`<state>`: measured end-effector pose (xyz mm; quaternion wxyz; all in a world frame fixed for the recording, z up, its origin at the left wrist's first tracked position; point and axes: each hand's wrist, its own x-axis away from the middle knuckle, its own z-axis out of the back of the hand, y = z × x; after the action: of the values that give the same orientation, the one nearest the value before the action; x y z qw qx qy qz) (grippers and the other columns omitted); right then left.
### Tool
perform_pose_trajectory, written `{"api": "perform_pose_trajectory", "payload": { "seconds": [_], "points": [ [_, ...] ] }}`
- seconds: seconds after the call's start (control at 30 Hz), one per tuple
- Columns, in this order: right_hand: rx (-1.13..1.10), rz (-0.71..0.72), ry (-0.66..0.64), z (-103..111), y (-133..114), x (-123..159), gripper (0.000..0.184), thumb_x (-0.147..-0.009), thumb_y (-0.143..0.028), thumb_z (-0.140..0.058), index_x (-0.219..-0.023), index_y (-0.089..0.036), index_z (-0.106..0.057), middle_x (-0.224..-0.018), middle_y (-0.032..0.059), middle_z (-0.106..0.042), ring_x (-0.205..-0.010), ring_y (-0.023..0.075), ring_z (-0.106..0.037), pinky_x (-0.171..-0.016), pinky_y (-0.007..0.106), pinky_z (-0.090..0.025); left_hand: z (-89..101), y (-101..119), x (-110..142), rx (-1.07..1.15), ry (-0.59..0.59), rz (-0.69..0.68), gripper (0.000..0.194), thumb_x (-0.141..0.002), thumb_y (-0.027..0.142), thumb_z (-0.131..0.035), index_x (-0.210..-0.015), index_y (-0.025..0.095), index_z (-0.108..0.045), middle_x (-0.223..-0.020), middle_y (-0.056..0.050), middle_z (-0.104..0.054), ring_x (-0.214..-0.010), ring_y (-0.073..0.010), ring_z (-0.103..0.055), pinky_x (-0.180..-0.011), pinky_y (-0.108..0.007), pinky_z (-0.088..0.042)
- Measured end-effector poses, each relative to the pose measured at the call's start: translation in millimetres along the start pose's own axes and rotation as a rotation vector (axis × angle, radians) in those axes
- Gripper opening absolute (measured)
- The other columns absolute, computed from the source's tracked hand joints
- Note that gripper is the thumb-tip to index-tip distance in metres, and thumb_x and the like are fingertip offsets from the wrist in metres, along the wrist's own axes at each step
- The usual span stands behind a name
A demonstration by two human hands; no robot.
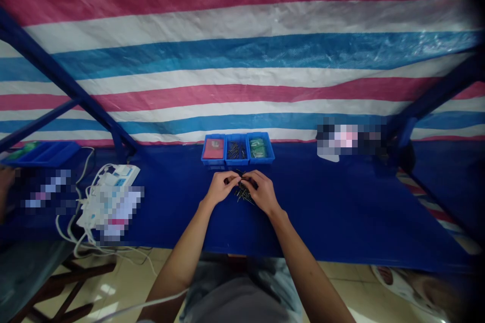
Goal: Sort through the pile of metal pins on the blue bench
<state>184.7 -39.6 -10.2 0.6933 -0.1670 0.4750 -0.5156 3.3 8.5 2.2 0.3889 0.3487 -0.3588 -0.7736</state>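
My left hand (222, 185) and my right hand (262, 190) meet over the blue table, thumbs and fingertips pinched close together. Whatever they hold between the fingertips is too small to make out. Directly below and between them lies a loose pile of thin dark pieces (243, 194), some with a brassy glint. Just beyond the fingers stand three small blue bins side by side. The left bin (213, 161) has something reddish-pink in it. Dark thin pieces (237, 150) fill the middle one, and the right one holds small green and clear pieces (258, 148).
Left on the table (170, 171) sit white power strips (109, 186) with tangled cables, beside a blurred item. Farther left are a blue divided tray (49, 154) and another person's hand (5, 181). Blue frame bars slope at both sides. A striped sheet (242, 60) hangs behind.
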Motion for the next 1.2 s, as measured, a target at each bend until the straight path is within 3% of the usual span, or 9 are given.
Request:
{"api": "perform_pose_trajectory", "payload": {
  "seconds": [0.53, 0.73, 1.2],
  "points": [
    [-0.002, -0.006, -0.024, 0.0, -1.2, -0.8, 0.020, -0.099, -0.028, -0.050, -0.094, -0.023, -0.069, -0.091, 0.0064, -0.068, -0.085, 0.0202, -0.064, -0.080, 0.032, -0.051, 1.1, 3.0, -0.8, -0.004, -0.038, 0.017, 0.031, -0.092, 0.040, -0.059, -0.084, 0.014, -0.075, -0.072, -0.004, -0.072, -0.060, -0.0131, -0.056, -0.060, -0.023, -0.039],
    [-0.028, -0.023, -0.020, 1.5, -2.2, 0.3, 0.017, -0.097, -0.030, -0.055, -0.102, -0.023, -0.069, -0.095, 0.0070, -0.069, -0.082, 0.0197, -0.064, -0.076, 0.032, -0.052, -0.1, 1.7, -1.4, 0.006, -0.026, 0.025, 0.028, -0.093, 0.038, -0.059, -0.086, 0.015, -0.075, -0.072, -0.003, -0.073, -0.060, -0.0128, -0.058, -0.060, -0.023, -0.040],
    [-0.002, -0.018, -0.045, 1.1, -2.7, -1.5, 0.023, -0.101, -0.033, -0.049, -0.090, -0.021, -0.066, -0.088, 0.0061, -0.065, -0.081, 0.0191, -0.061, -0.075, 0.031, -0.049, -0.6, 1.4, -1.3, 0.016, -0.011, 0.030, 0.027, -0.091, 0.037, -0.062, -0.082, 0.014, -0.074, -0.072, -0.003, -0.073, -0.061, -0.0130, -0.058, -0.062, -0.023, -0.042]
  ]
}}
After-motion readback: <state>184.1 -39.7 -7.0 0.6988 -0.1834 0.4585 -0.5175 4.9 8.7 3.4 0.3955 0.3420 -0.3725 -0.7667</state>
